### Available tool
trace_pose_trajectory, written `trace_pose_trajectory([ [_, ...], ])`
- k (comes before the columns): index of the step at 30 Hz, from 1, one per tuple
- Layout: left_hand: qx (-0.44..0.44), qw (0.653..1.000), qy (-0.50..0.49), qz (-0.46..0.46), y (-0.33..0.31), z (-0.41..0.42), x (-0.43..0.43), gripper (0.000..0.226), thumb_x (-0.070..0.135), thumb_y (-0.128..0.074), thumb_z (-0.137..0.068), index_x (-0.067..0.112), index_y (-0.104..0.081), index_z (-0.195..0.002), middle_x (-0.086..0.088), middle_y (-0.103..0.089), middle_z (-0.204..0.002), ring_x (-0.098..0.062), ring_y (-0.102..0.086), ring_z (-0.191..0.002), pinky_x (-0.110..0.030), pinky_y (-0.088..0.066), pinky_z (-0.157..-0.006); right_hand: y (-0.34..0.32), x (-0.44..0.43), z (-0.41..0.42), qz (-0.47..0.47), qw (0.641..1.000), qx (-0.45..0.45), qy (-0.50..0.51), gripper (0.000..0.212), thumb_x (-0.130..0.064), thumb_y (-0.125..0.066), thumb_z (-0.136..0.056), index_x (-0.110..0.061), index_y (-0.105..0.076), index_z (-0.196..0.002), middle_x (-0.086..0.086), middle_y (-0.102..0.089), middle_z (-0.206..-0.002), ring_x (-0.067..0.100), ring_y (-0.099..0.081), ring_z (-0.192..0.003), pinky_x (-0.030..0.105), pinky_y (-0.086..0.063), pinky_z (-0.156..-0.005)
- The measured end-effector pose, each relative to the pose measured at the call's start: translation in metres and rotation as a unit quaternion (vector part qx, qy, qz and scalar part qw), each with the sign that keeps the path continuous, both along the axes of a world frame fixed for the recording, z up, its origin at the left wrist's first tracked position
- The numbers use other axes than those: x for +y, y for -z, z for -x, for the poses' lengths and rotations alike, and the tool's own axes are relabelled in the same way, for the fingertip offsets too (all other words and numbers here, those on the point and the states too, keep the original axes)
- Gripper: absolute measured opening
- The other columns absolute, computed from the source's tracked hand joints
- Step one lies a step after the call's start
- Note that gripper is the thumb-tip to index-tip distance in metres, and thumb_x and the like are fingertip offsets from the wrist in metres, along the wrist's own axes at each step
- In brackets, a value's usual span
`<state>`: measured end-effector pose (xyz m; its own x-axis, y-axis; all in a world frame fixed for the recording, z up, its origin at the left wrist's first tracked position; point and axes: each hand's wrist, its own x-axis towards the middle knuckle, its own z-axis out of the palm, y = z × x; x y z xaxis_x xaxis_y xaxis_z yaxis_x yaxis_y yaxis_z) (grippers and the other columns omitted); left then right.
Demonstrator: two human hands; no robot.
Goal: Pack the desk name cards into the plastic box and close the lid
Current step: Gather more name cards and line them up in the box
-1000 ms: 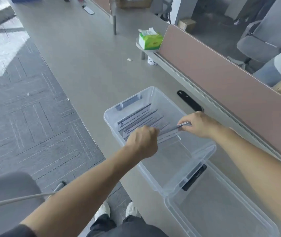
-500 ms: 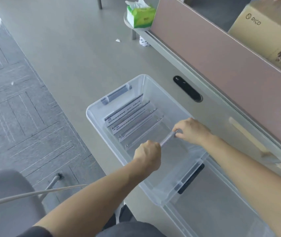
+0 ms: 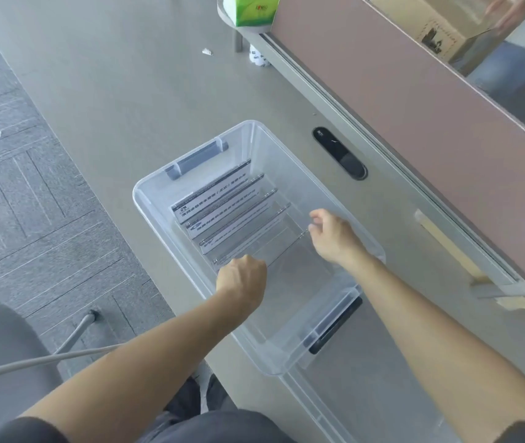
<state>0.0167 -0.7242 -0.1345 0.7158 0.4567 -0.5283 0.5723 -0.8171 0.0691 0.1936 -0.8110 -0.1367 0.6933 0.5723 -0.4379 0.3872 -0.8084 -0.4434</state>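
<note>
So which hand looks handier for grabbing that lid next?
Probably the right hand: the lid lies beside the plastic box on its side, and its fingers look open. The left hand is curled.

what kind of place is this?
Most likely an open-plan office: a long grey desk with a pink divider panel along it, a cable grommet set in the desktop, grey carpet tiles and desk name cards in a plastic box.

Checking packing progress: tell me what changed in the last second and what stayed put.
The name card both hands carried has gone down into the plastic box, behind the row of cards. The right hand has let go, fingers spread; the left hand stays curled at the card's near end. The earlier cards, the box and the lid beside it have not shifted on the desk.
</note>
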Motion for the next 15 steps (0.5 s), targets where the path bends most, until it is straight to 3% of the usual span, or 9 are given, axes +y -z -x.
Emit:
trace_pose_trajectory([
  [2, -0.005, 1.0, -0.005, -0.002, 0.002, 0.0, 0.001, 0.029, -0.008, -0.054, -0.083, 0.01, -0.066, -0.102, -0.007, -0.065, -0.097, -0.028, -0.067, -0.093, -0.034, -0.052, -0.067, 0.004, 0.0, 0.003, -0.06, 0.984, 0.084, 0.144, 0.04, -0.017, -0.044, -0.089, 0.003, -0.055, -0.122, 0.02, -0.065, -0.119, 0.039, -0.06, -0.113, 0.048, -0.048, -0.1],
  [3, -0.006, 1.0, -0.006, 0.0, 0.002, 0.0, 0.002, 0.029, -0.007, -0.053, -0.083, 0.01, -0.066, -0.102, -0.007, -0.064, -0.097, -0.028, -0.067, -0.093, -0.034, -0.053, -0.069, 0.006, 0.002, 0.007, -0.099, 0.959, 0.155, 0.216, 0.037, -0.013, -0.045, -0.087, 0.01, -0.054, -0.114, 0.026, -0.066, -0.11, 0.043, -0.063, -0.107, 0.054, -0.05, -0.097],
  [5, -0.008, 1.0, -0.006, 0.001, 0.003, 0.001, 0.003, 0.029, -0.008, -0.053, -0.083, 0.009, -0.065, -0.103, -0.008, -0.064, -0.098, -0.029, -0.067, -0.094, -0.035, -0.054, -0.071, 0.007, 0.006, 0.014, -0.163, 0.883, 0.303, 0.319, 0.024, -0.005, -0.044, -0.093, 0.012, -0.055, -0.106, 0.027, -0.063, -0.099, 0.043, -0.066, -0.094, 0.051, -0.056, -0.086],
  [7, -0.005, 1.0, -0.002, -0.006, 0.002, 0.001, 0.003, 0.029, -0.008, -0.052, -0.083, 0.009, -0.066, -0.104, -0.008, -0.065, -0.099, -0.029, -0.067, -0.096, -0.035, -0.054, -0.071, 0.003, 0.009, 0.017, -0.194, 0.833, 0.374, 0.357, 0.019, -0.007, -0.04, -0.1, 0.002, -0.055, -0.106, 0.027, -0.064, -0.099, 0.038, -0.066, -0.087, 0.042, -0.057, -0.076],
  [11, 0.003, 1.0, -0.001, -0.031, 0.001, -0.003, 0.014, 0.03, -0.006, -0.052, -0.083, 0.012, -0.067, -0.103, -0.006, -0.067, -0.1, -0.028, -0.067, -0.098, -0.032, -0.048, -0.066, -0.001, 0.018, 0.01, -0.211, 0.822, 0.395, 0.352, 0.021, -0.004, -0.036, -0.1, -0.011, -0.048, -0.116, 0.023, -0.067, -0.089, 0.034, -0.067, -0.081, 0.042, -0.055, -0.075],
  [15, 0.001, 0.999, -0.011, -0.038, -0.001, -0.007, 0.023, 0.028, -0.003, -0.053, -0.084, 0.013, -0.068, -0.102, -0.005, -0.067, -0.098, -0.028, -0.067, -0.097, -0.034, -0.054, -0.07, -0.004, 0.025, 0.004, -0.207, 0.823, 0.403, 0.344, 0.022, 0.001, -0.033, -0.099, -0.004, -0.055, -0.096, 0.021, -0.069, -0.075, 0.033, -0.067, -0.077, 0.046, -0.055, -0.085],
])
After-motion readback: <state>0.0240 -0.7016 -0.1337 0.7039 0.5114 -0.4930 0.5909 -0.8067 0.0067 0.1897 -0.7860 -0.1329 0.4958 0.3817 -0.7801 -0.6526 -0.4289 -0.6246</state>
